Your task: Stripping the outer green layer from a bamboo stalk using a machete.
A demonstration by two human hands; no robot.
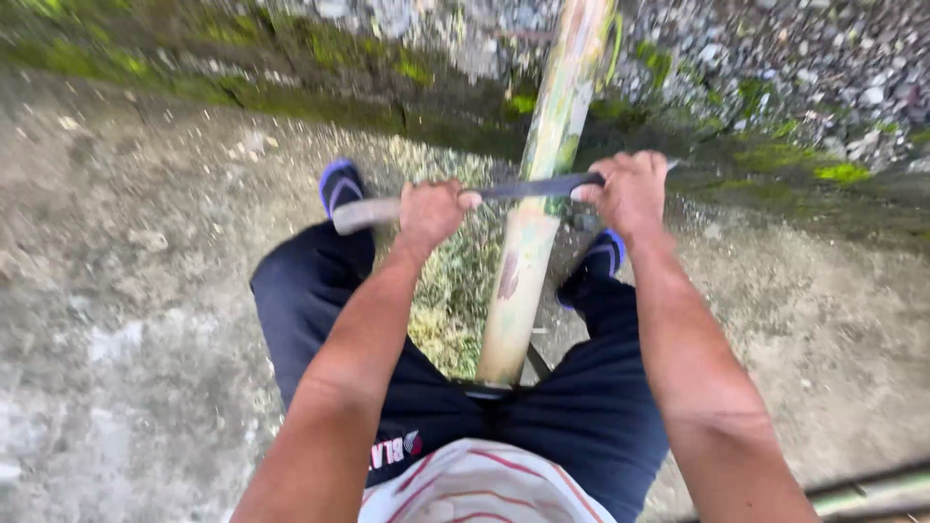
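- Bamboo pole [531, 242]: a long, pale green-and-yellow culm running from between the person's thighs at 6 o'clock up and away toward 12 o'clock, where its far end rests against the mossy stone edge [320, 102]. Brown blotches mark its near half.
- Blade [528, 187]: a long dark knife laid crosswise on the pole, roughly along the 9-to-3 line, touching the pole's upper surface about midway along its visible length. Its pale handle end [360, 214] juts out toward 9 o'clock, past the left hand.
- Left hand [431, 211]: fingers curled tight around the knife's handle, just to the 9 o'clock side of the pole; the thumb lies along the blade.
- Right hand [632, 189]: closed over the far part of the blade, on the 3 o'clock side of the pole, knuckles up. Both hands grip the one tool, with the pole between them.
- Legs: dark shorts [581, 407] straddle the pole; a blue-and-black sandal [339, 184] shows at 10 o'clock of the left hand, and a second sandal [603, 257] just below the right hand.
- Shavings [450, 281]: a heap of pale, fine scrapings lies on the ground between the legs, to the pole's 9 o'clock side.
- Ground [136, 291]: rough grey concrete; gravel [794, 68] lies beyond the mossy edge at 1 o'clock.
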